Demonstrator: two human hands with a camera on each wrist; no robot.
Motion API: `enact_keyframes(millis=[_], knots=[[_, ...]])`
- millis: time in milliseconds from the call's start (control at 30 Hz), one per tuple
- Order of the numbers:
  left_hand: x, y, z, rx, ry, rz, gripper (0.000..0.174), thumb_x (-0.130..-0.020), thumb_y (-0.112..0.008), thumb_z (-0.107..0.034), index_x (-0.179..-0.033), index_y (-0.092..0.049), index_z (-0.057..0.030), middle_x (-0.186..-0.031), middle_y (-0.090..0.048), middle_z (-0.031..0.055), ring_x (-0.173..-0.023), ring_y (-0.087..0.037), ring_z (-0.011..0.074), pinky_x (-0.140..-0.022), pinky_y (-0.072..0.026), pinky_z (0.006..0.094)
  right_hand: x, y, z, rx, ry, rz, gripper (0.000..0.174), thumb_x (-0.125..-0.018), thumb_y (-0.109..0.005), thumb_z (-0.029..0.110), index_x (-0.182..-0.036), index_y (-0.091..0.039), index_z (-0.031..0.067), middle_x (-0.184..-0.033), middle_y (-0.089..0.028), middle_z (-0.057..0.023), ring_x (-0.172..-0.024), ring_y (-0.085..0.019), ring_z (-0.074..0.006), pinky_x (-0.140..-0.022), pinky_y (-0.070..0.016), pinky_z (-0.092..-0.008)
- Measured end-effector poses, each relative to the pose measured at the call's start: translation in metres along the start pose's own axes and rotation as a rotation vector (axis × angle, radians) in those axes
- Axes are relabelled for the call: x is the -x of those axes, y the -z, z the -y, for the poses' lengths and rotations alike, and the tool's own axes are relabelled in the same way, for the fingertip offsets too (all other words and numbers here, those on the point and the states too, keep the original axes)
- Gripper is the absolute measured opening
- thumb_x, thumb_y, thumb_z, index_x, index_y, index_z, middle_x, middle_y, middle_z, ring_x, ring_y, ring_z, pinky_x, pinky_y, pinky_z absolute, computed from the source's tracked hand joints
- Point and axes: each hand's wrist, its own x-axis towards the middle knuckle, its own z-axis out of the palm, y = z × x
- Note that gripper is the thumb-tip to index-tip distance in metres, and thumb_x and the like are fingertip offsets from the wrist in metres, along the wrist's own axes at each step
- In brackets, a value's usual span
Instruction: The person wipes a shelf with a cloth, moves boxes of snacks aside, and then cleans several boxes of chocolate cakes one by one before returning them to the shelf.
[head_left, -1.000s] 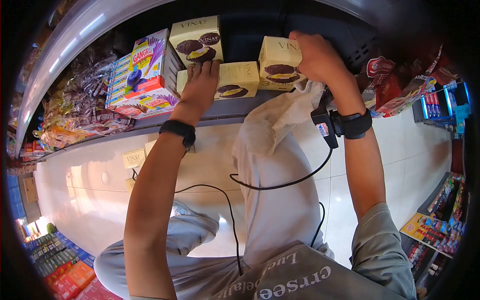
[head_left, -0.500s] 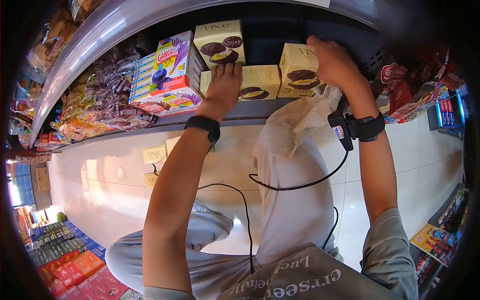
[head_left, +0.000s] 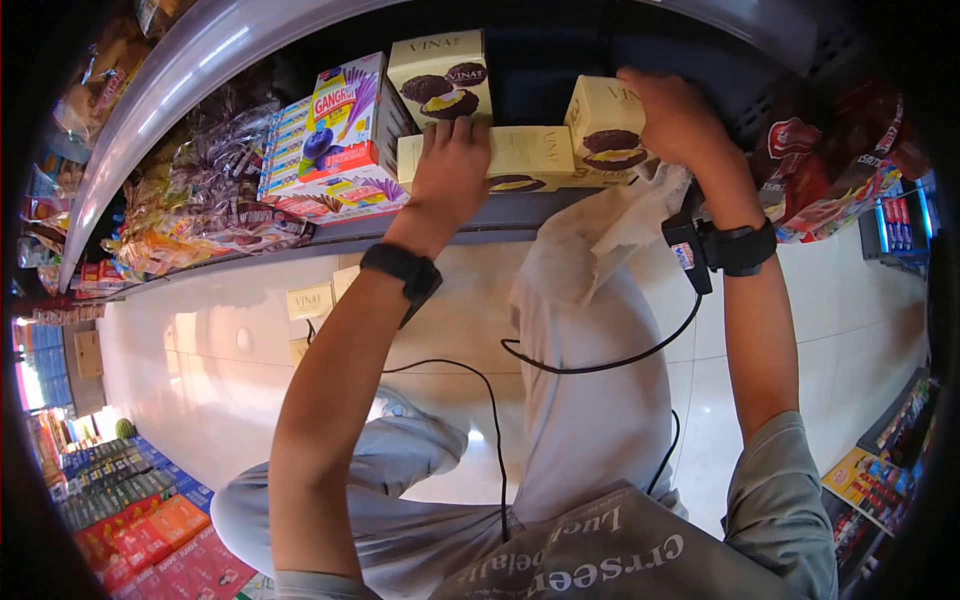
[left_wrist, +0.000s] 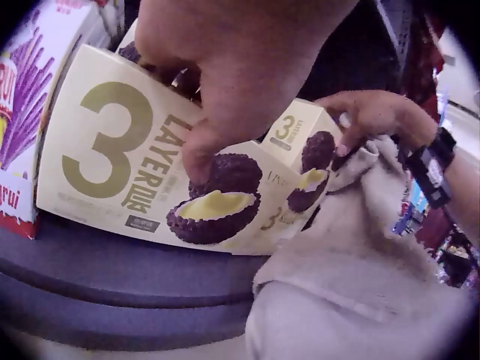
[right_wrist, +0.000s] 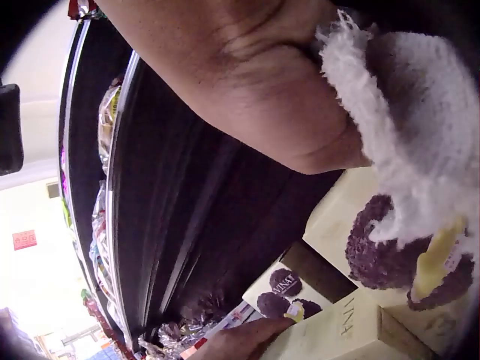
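In the head view my left hand (head_left: 452, 180) grips a cream VINA snack box (head_left: 535, 148) lying lengthwise at the shelf front. The left wrist view shows its thumb pressed on the printed front and the fingers bent over the top. My right hand (head_left: 680, 120) holds an upright VINA box (head_left: 605, 120) at its right side, fingers around the back corner. A whitish cloth (head_left: 615, 225) hangs from that same hand over the knee. The two boxes stand end to side, close together. Behind the left hand stands another upright VINA box (head_left: 438, 75).
Left of the boxes are a GANGRUI carton (head_left: 345, 130) and bagged snacks (head_left: 215, 180). Red snack packs (head_left: 800, 170) stand at the right. A curved shelf edge (head_left: 230, 50) arches overhead. More VINA boxes (head_left: 310, 300) sit on the floor, and a black cable (head_left: 590, 368) trails from the right wrist.
The view has swung, shifting the scene rightward. The lying box has tilted, showing more top and less pictured front, with its right end closer to the upright box. Both hands keep their hold.
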Motion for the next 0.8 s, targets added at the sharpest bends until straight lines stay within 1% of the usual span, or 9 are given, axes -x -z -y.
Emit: enact_keyframes(millis=[233, 333, 400, 467, 533, 567, 633, 667, 800], knots=[[0.044, 0.089, -0.037, 0.101, -0.045, 0.059, 0.06, -0.065, -0.078, -0.024, -0.114, -0.053, -0.0015, -0.1, -0.059, 0.0168, -0.1, -0.058, 0.0336, -0.086, -0.0463, 0.0431, -0.004, 0.011, -0.001, -0.135, -0.019, 0.088, 0.064, -0.058, -0.064, -0.013, -0.118, -0.055, 0.0065, -0.103, -0.064, -0.0207, -0.097, -0.062, -0.0368, -0.084, -0.0493, -0.0362], [0.079, 0.134, -0.037, 0.172, 0.028, 0.36, 0.056, -0.066, -0.076, -0.024, -0.113, -0.055, -0.0025, -0.101, -0.058, 0.0172, -0.095, -0.06, 0.0346, -0.081, -0.0492, 0.0416, 0.0, 0.012, 0.001, -0.188, 0.039, 0.042, 0.062, -0.056, -0.065, -0.012, -0.116, -0.057, 0.0044, -0.105, -0.064, -0.0208, -0.098, -0.062, -0.0358, -0.085, -0.0491, -0.0357], [0.106, 0.153, -0.017, 0.27, -0.03, 0.39, 0.062, -0.064, -0.078, -0.026, -0.117, -0.055, -0.0055, -0.099, -0.058, 0.0158, -0.091, -0.06, 0.0348, -0.08, -0.049, 0.0412, 0.007, 0.018, 0.007, -0.218, 0.106, -0.011, 0.062, -0.056, -0.066, -0.011, -0.116, -0.057, 0.0031, -0.107, -0.063, -0.0205, -0.099, -0.061, -0.0353, -0.086, -0.0488, -0.0355], [0.121, 0.184, 0.004, 0.135, 0.034, 0.624, 0.065, -0.062, -0.079, -0.025, -0.12, -0.055, -0.0086, -0.098, -0.057, 0.0139, -0.091, -0.06, 0.0333, -0.079, -0.0483, 0.0424, 0.019, 0.039, 0.02, -0.233, 0.192, -0.07, 0.062, -0.056, -0.066, -0.01, -0.116, -0.058, 0.0018, -0.109, -0.062, -0.0198, -0.101, -0.061, -0.0351, -0.087, -0.0484, -0.0353], [0.143, 0.205, 0.025, -0.036, 0.044, 0.62, 0.061, -0.061, -0.079, -0.022, -0.118, -0.059, -0.011, -0.098, -0.058, 0.0113, -0.096, -0.057, 0.0289, -0.084, -0.0453, 0.041, 0.035, 0.072, 0.055, -0.296, 0.181, -0.023, 0.061, -0.057, -0.068, -0.008, -0.116, -0.06, 0.0042, -0.112, -0.061, -0.0164, -0.106, -0.057, -0.0336, -0.091, -0.0461, -0.035], [0.152, 0.211, 0.031, -0.137, 0.058, 0.62, 0.057, -0.061, -0.078, -0.019, -0.116, -0.06, -0.0119, -0.097, -0.058, 0.0102, -0.097, -0.056, 0.0275, -0.085, -0.0441, 0.0404, 0.028, 0.117, 0.075, -0.215, 0.249, 0.312, 0.065, -0.064, -0.066, 0.001, -0.127, -0.049, 0.0076, -0.124, -0.051, -0.0221, -0.117, -0.05, -0.0345, -0.098, -0.0407, -0.0347], [0.17, 0.215, 0.044, -0.339, 0.084, 0.615, 0.05, -0.063, -0.075, -0.012, -0.111, -0.064, -0.0137, -0.097, -0.058, 0.0081, -0.1, -0.054, 0.0247, -0.087, -0.0416, 0.0391, 0.037, 0.136, 0.094, -0.217, 0.333, 0.41, 0.067, -0.067, -0.067, 0.004, -0.13, -0.046, 0.0097, -0.128, -0.047, -0.023, -0.121, -0.047, -0.0339, -0.101, -0.0378, -0.035], [0.177, 0.211, 0.052, -0.445, 0.096, 0.669, 0.048, -0.063, -0.073, -0.01, -0.11, -0.064, -0.0147, -0.096, -0.058, 0.0076, -0.1, -0.053, 0.0243, -0.087, -0.0406, 0.0388, 0.052, 0.107, 0.102, -0.303, 0.346, 0.175, 0.064, -0.062, -0.068, -0.001, -0.123, -0.054, 0.0084, -0.12, -0.054, -0.0183, -0.115, -0.051, -0.0325, -0.098, -0.0405, -0.0355], [0.207, 0.183, 0.09, -0.652, 0.144, 0.768, 0.046, -0.067, -0.063, 0.0, -0.108, -0.066, -0.0202, -0.096, -0.059, 0.0061, -0.1, -0.053, 0.0235, -0.085, -0.039, 0.038, 0.068, 0.054, 0.14, -0.429, 0.599, 0.002, 0.052, -0.06, -0.07, 0.002, -0.111, -0.061, 0.0056, -0.108, -0.057, -0.0127, -0.105, -0.053, -0.0297, -0.092, -0.0429, -0.0382]])
